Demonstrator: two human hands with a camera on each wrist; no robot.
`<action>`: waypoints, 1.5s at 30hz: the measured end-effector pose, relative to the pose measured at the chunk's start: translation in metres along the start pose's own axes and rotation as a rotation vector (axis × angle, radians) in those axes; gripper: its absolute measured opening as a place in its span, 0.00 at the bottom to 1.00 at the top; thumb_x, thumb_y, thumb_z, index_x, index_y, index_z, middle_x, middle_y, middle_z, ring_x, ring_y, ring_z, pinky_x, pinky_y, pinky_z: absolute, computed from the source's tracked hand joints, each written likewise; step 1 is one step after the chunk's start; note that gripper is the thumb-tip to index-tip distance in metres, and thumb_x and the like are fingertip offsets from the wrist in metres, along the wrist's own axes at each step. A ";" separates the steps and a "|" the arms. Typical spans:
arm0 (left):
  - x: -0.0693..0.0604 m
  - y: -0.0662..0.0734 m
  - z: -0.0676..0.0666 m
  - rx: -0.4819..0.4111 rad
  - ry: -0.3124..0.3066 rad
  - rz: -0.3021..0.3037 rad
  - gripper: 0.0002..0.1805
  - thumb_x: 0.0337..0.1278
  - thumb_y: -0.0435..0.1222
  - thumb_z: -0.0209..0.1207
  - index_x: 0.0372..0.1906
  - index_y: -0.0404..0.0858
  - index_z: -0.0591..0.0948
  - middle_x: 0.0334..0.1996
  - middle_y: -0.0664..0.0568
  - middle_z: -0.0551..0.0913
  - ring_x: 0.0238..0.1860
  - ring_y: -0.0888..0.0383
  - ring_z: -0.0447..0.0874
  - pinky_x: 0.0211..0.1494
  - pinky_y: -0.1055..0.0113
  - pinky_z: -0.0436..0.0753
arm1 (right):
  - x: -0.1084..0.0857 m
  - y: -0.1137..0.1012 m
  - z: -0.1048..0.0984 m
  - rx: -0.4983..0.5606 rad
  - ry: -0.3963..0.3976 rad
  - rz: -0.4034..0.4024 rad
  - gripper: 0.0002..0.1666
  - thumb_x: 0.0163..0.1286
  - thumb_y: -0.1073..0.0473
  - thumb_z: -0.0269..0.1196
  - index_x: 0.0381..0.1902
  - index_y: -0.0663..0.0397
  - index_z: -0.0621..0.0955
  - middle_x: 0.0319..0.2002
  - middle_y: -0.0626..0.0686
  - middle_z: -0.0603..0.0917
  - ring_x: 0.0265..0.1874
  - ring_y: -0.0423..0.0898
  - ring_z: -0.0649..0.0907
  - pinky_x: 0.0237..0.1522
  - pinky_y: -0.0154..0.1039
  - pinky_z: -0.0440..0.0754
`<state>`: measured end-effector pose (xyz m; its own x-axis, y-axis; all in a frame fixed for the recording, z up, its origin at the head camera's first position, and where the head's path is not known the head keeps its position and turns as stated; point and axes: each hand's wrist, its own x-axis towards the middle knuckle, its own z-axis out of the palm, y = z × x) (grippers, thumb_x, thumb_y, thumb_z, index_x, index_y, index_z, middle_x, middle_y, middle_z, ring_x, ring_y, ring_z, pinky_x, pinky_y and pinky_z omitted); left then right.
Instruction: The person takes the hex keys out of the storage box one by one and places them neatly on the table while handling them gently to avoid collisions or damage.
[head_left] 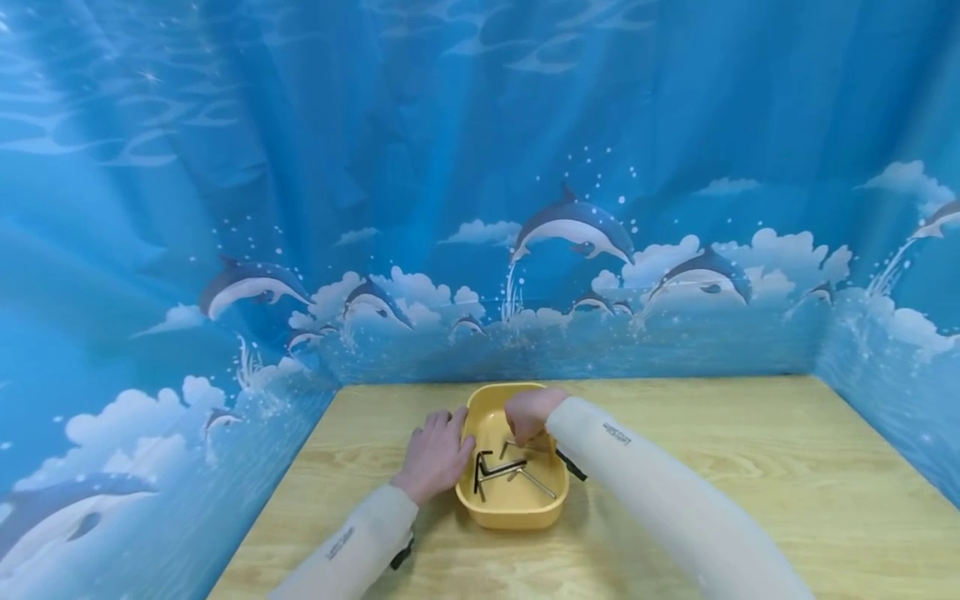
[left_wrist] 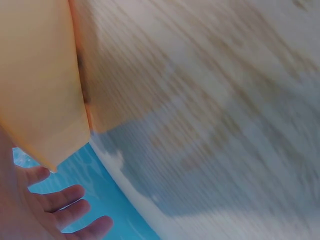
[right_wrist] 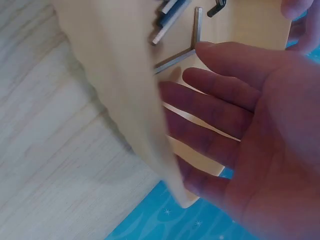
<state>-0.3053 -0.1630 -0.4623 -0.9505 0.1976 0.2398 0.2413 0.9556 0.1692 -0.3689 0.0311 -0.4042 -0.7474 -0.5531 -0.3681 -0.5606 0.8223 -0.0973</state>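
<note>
A yellow bin (head_left: 512,520) holds several L-shaped hex keys, including a black one (head_left: 508,469) and a silver one (head_left: 537,483). My left hand (head_left: 433,457) rests at the bin's left rim, and in the left wrist view the hand (left_wrist: 55,210) has spread fingers beside the bin wall (left_wrist: 40,75). Inside the far right part of the bin is my right hand (head_left: 531,412). In the right wrist view that hand (right_wrist: 250,110) has loosely extended fingers, its thumb tip at the bend of a silver hex key (right_wrist: 197,30); some fingertips are hidden behind the bin wall (right_wrist: 120,90).
The bin stands on a light wood-grain table (head_left: 712,467), near its back edge. Behind and at both sides hangs a blue curtain (head_left: 420,167) with dolphins and clouds. Fingers of the left hand show at the upper right of the right wrist view.
</note>
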 end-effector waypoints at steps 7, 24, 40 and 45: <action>0.002 -0.002 -0.002 0.014 -0.012 -0.017 0.28 0.73 0.51 0.47 0.72 0.44 0.69 0.57 0.41 0.77 0.60 0.44 0.74 0.55 0.41 0.77 | 0.006 -0.003 -0.006 0.003 -0.054 0.038 0.16 0.62 0.66 0.65 0.15 0.49 0.80 0.13 0.45 0.72 0.12 0.39 0.65 0.18 0.36 0.64; 0.000 -0.001 -0.002 0.005 -0.039 -0.025 0.30 0.73 0.52 0.46 0.73 0.44 0.67 0.58 0.40 0.78 0.62 0.42 0.75 0.55 0.39 0.77 | 0.018 -0.009 -0.002 -0.096 -0.135 0.124 0.14 0.62 0.68 0.65 0.20 0.48 0.78 0.14 0.46 0.75 0.12 0.38 0.70 0.18 0.32 0.69; 0.005 0.000 -0.004 0.006 -0.075 -0.044 0.32 0.73 0.55 0.44 0.74 0.45 0.65 0.61 0.40 0.78 0.64 0.42 0.74 0.60 0.39 0.75 | 0.015 -0.019 -0.004 -0.214 -0.104 0.115 0.15 0.60 0.62 0.73 0.21 0.46 0.77 0.22 0.45 0.74 0.20 0.40 0.70 0.23 0.35 0.70; 0.003 -0.001 -0.001 -0.002 -0.075 -0.041 0.31 0.74 0.54 0.44 0.74 0.44 0.65 0.61 0.39 0.78 0.64 0.41 0.74 0.60 0.39 0.75 | 0.021 -0.021 0.000 -0.187 -0.130 0.128 0.16 0.60 0.64 0.70 0.19 0.44 0.75 0.18 0.45 0.71 0.14 0.40 0.65 0.18 0.35 0.64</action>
<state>-0.3082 -0.1637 -0.4604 -0.9715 0.1743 0.1604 0.2024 0.9627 0.1798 -0.3735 0.0023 -0.4096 -0.7713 -0.4143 -0.4831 -0.5293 0.8391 0.1256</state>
